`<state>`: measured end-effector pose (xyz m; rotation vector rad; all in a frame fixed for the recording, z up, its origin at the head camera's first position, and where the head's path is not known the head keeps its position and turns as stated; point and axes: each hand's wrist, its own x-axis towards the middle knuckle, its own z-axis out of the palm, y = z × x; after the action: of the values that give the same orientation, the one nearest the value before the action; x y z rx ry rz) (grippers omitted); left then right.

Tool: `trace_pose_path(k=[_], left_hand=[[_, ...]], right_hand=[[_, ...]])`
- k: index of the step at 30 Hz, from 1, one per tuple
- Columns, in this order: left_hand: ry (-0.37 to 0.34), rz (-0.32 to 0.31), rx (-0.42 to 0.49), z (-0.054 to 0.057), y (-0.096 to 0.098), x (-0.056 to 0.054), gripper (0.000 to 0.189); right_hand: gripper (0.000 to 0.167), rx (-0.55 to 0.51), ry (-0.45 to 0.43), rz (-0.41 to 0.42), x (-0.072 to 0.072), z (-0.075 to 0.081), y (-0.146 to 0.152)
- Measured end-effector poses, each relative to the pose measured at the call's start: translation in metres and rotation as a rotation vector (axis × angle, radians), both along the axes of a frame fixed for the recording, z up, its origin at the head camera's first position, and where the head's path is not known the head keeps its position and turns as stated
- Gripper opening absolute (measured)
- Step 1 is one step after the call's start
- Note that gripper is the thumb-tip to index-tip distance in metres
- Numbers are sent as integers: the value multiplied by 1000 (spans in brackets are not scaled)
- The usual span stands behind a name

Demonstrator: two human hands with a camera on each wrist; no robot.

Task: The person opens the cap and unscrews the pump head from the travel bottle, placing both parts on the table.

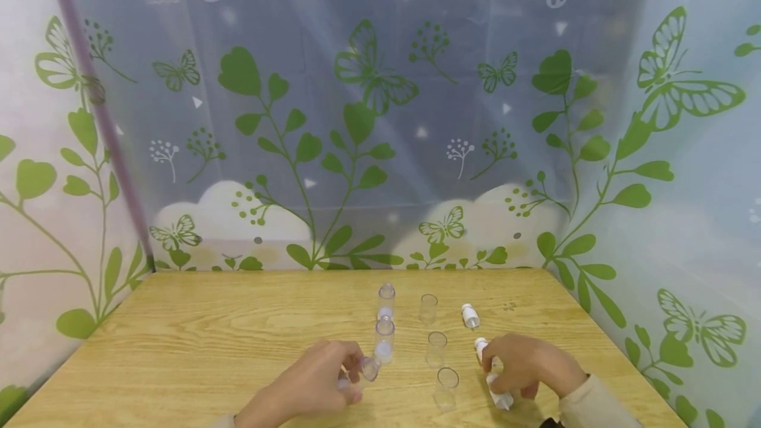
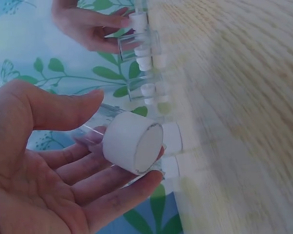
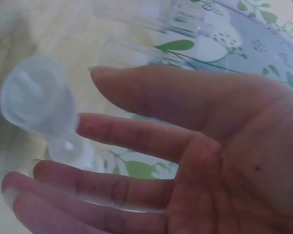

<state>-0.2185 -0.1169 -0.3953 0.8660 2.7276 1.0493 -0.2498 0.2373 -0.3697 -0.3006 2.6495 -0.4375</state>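
Observation:
My left hand (image 1: 318,375) grips a clear bottle (image 2: 133,142) with a white base, tilted on its side. The thumb lies along one side and the fingers pass beneath. Beyond its mouth stand two similar clear bottles (image 1: 384,342) in a column. My right hand (image 1: 532,365) is over the right side of the table, fingers spread around a white pump head (image 1: 501,396). In the right wrist view a gap shows between the thumb and that pump head (image 3: 36,97). Another white pump head (image 1: 480,345) lies just past the fingertips, and a third (image 1: 470,316) farther back.
Three clear cylindrical caps (image 1: 436,349) stand in a column between the hands. The wooden table (image 1: 226,322) meets a patterned curtain (image 1: 285,150) at its back and sides.

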Motion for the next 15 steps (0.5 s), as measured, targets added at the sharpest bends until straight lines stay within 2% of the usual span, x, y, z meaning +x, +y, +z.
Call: trace_pose_path(k=[3, 6, 11, 13, 15], left_hand=[[34, -2, -22, 2, 4, -3, 26], [57, -4, -28, 2, 9, -5, 28], [72, -8, -5, 0, 18, -10, 25], [64, -10, 8, -1, 22, -11, 23], [53, -15, 20, -2, 25, -13, 23]], right_hand=[[19, -20, 0, 14, 0, 6, 2], [20, -52, 42, 94, -2, 12, 4], [23, -81, 203, 304, -6, 19, 7], [29, -83, 265, 337, -6, 20, 5], [38, -88, 312, 328, -5, 20, 3]])
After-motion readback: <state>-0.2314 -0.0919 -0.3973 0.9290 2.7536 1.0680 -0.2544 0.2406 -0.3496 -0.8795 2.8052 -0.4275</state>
